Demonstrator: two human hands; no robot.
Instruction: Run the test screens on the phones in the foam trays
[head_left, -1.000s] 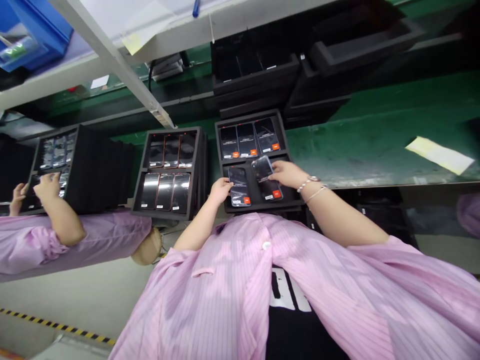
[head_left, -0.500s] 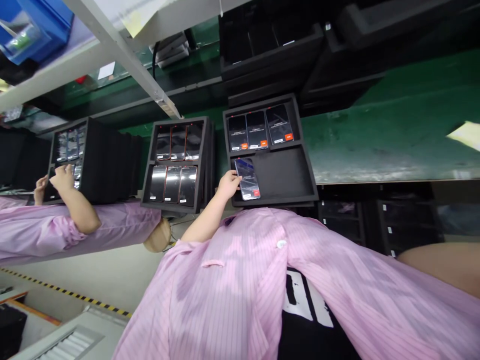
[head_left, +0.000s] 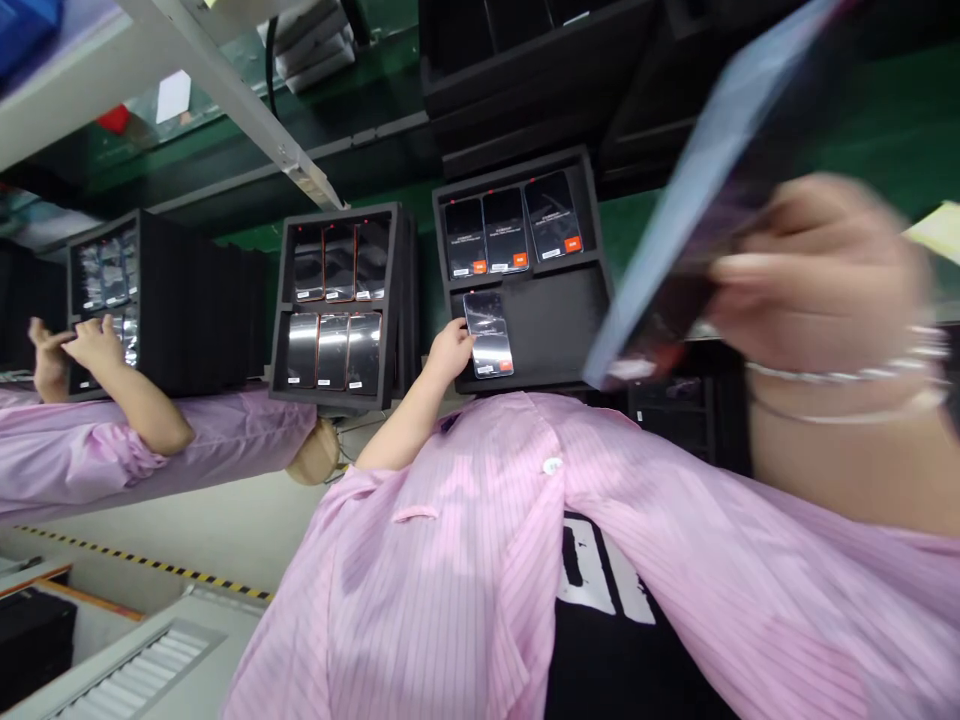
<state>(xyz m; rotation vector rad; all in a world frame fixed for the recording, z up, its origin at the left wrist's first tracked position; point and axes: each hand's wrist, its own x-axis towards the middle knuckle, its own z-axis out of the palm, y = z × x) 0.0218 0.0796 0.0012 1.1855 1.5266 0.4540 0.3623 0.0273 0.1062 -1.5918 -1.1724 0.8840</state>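
Currently my right hand (head_left: 817, 270) is clenched on a lifted, blurred smartphone (head_left: 690, 200) — stiff, light, slick, fragile glass, best held by its edges — while my left fingertips (head_left: 466, 338) rest ungripped on a second smartphone (head_left: 489, 338) near the foam tray's (head_left: 559, 330) near edge.

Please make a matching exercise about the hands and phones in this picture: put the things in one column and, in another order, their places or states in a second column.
Things:
1. The person's right hand
2. The person's left hand
3. A co-worker's hand
4. Three phones

Places or states:
A. In the upper compartment of the nearest black foam tray
B. Over the black tray at the far left
C. Raised near the camera, holding a blurred phone
D. Touching the lone phone in the lower compartment

Pairs: 1-C, 2-D, 3-B, 4-A
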